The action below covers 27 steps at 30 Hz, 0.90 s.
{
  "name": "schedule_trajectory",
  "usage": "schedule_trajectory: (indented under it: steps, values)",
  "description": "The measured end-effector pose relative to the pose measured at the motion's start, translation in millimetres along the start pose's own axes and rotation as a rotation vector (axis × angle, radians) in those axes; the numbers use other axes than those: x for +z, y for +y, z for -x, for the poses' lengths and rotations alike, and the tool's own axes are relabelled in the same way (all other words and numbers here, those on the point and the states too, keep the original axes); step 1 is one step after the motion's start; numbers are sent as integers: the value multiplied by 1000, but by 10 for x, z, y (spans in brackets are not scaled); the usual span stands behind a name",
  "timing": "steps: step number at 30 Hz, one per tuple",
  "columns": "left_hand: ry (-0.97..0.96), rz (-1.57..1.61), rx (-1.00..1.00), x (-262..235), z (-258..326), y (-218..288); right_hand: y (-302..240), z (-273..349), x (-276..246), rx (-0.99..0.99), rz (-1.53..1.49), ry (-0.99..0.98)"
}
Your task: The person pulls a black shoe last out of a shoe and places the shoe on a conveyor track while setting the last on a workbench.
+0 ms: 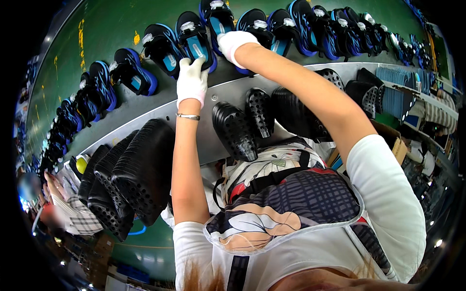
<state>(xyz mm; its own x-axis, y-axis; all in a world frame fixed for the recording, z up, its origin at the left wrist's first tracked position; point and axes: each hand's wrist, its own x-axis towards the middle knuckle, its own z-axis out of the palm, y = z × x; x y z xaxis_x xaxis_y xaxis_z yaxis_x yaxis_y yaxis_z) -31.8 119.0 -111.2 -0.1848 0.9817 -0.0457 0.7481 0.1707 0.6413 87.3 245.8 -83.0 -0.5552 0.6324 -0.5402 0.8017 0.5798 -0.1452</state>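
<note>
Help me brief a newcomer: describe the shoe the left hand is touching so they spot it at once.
Follow the long curved row of black-and-blue shoes on the green conveyor belt above the grey metal ledge. Near its middle, the white-gloved left hand grips one shoe. Unlike its neighbours, its lower end is hidden under that glove.

A green conveyor belt [111,29] carries a row of black-and-blue shoes [162,46] from left to far right, while the nearer grey ledge [221,92] bears black perforated soles [235,131] stacked left and right.
</note>
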Motion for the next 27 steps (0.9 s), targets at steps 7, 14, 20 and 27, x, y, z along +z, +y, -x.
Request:
schedule_trajectory:
  steps: [7,14,20,27]
  values:
    - [-94,134,17,96,-414,463,791,364,-151,114,190,-177]
    - [-276,588,-295,-535,-716,647,1106,514,2,111,-32,-25]
    - [-297,584,-313,-609,-707,643,1499,1678,-247,-17,-236,379]
    - [-216,-287,175,158,-351,326,2388,3297,-124,509,-294,583]
